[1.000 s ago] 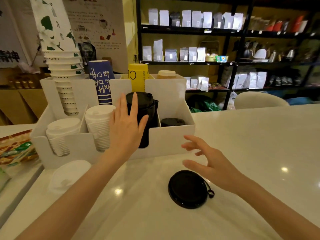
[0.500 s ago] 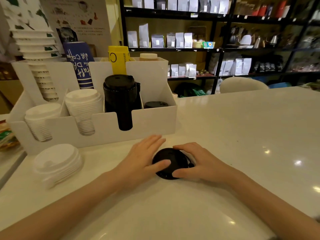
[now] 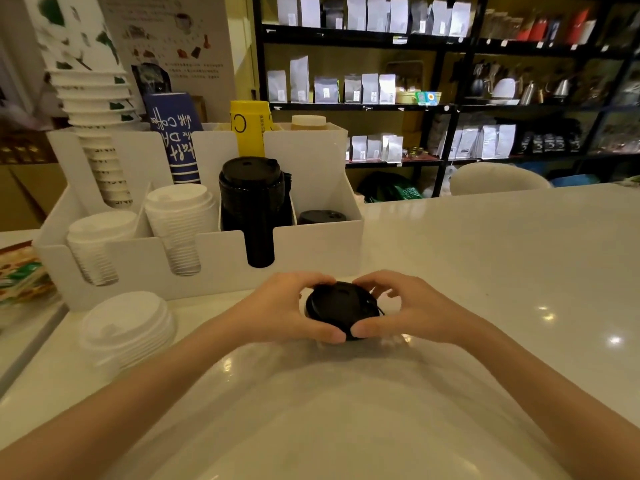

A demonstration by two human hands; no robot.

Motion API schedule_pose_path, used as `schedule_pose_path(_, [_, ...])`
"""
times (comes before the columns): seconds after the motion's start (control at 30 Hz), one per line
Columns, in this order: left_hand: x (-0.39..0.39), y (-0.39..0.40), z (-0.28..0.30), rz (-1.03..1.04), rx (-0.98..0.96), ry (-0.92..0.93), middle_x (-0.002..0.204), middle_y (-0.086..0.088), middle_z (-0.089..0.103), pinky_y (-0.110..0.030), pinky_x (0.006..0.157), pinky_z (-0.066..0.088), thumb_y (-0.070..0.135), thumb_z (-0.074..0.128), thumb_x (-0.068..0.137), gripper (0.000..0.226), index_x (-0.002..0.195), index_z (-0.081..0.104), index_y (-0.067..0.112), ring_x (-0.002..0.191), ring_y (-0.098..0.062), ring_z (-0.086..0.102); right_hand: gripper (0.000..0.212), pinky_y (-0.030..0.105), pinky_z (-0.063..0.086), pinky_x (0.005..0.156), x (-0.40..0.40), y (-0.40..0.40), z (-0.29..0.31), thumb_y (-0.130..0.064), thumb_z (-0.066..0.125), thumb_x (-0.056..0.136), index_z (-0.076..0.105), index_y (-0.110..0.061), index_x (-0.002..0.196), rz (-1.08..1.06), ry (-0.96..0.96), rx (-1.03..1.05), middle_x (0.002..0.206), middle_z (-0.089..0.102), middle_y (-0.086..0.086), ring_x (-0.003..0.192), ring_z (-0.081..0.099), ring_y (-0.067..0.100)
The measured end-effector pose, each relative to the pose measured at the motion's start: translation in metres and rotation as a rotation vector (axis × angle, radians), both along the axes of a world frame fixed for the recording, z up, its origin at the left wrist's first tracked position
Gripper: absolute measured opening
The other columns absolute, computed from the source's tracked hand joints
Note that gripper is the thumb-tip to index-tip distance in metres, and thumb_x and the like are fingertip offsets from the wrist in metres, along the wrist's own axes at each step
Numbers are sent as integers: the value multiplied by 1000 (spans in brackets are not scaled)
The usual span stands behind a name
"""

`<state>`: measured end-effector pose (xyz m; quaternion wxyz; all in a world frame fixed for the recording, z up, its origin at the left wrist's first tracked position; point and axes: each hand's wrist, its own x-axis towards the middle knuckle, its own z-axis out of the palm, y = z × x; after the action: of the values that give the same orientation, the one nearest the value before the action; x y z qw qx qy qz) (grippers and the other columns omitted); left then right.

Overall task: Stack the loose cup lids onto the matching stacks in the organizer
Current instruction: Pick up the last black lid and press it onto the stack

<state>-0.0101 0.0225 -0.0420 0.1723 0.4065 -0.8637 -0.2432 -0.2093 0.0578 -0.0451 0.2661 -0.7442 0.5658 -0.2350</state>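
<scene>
A loose stack of black lids [image 3: 341,306] is held just above the white counter [image 3: 485,271], in front of the white organizer [image 3: 311,247]. My left hand [image 3: 284,311] grips its left side and my right hand [image 3: 408,310] grips its right side. In the organizer stand a tall black lid stack [image 3: 254,202], a short black lid stack [image 3: 322,216] to its right, and two white lid stacks [image 3: 180,220] [image 3: 97,240] to its left. A loose pile of white lids [image 3: 126,332] lies on the counter at the left.
Paper cup stacks [image 3: 93,109] and blue [image 3: 176,140] and yellow [image 3: 251,129] cup sleeves rise from the organizer's back row. Snack packets [image 3: 20,275] lie at far left. Dark shelves [image 3: 450,98] with bags and kettles stand behind the counter.
My left hand came down from the tall black stack to the loose black lids. Both hands closed around them and lifted them off the counter toward the organizer.
</scene>
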Motion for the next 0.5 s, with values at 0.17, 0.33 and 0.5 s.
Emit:
schedule_pose_path(0.17, [12,-9,47,36,-64,85,108,16,55,-24,92,42,42,77,56,69,119,52,30,98,2,48,61,22,42,85,11,-17,35,-46,75,60,54,-31,115,24,-94,-97,111,58,-10,103,52,4])
schedule_pose_path(0.33, [28,-24,84,71,-108,251,110,10,61,-15,83,45,44,75,51,71,117,53,28,100,-3,56,53,18,42,82,26,-34,75,-55,72,57,52,-42,104,64,-163,-218,98,57,-23,99,53,-1])
schedule_pose_path(0.5, [44,-45,108,89,-91,399,113,14,61,-14,86,48,41,77,47,73,115,54,32,105,-1,58,79,15,40,80,44,-61,98,-57,73,52,48,-32,122,18,-259,-360,102,53,-26,98,50,-5])
